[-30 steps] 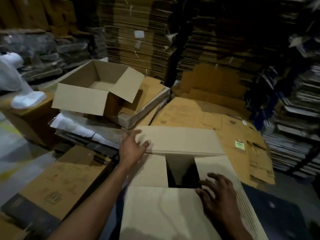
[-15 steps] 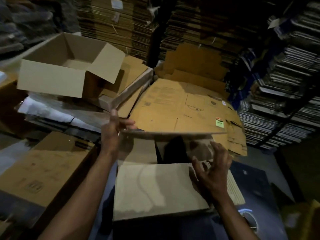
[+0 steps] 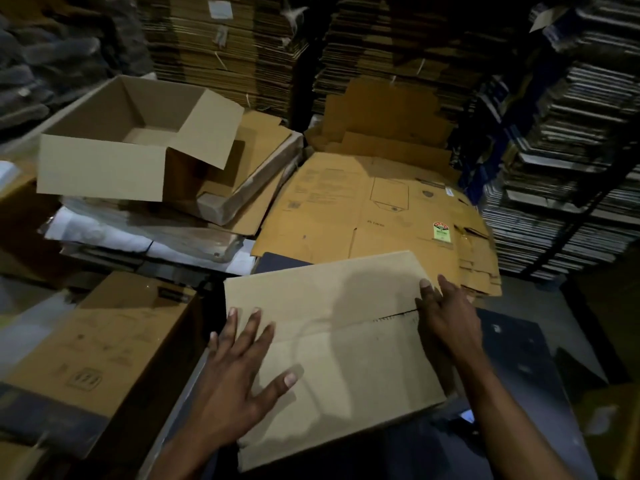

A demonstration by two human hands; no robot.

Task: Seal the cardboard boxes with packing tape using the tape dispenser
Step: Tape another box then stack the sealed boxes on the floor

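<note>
Change: both top flaps, standing up half a second ago, now lie flat and meet on the cardboard box [image 3: 332, 344].
Box: closed, plain brown, right in front of the person, lying on a dark surface.
Seam: runs across the lid; a thin gap shows at its right end.
Left hand [image 3: 239, 372]: open, fingers spread, palm flat on the near flap — holding nothing.
Right hand [image 3: 446, 313]: open, pressed over the right end of the seam, fingers on the far flap.
Open box [image 3: 131, 140]: beyond the closed box and to its left, flaps up, unsealed.
Flattened cartons [image 3: 374, 209]: just beyond the closed box.
Tape dispenser: not in view.
Step, as I judge it: pinning the flaps before taping — keep one palm down, press the gap shut, fetch the dispenser with the other.
</note>
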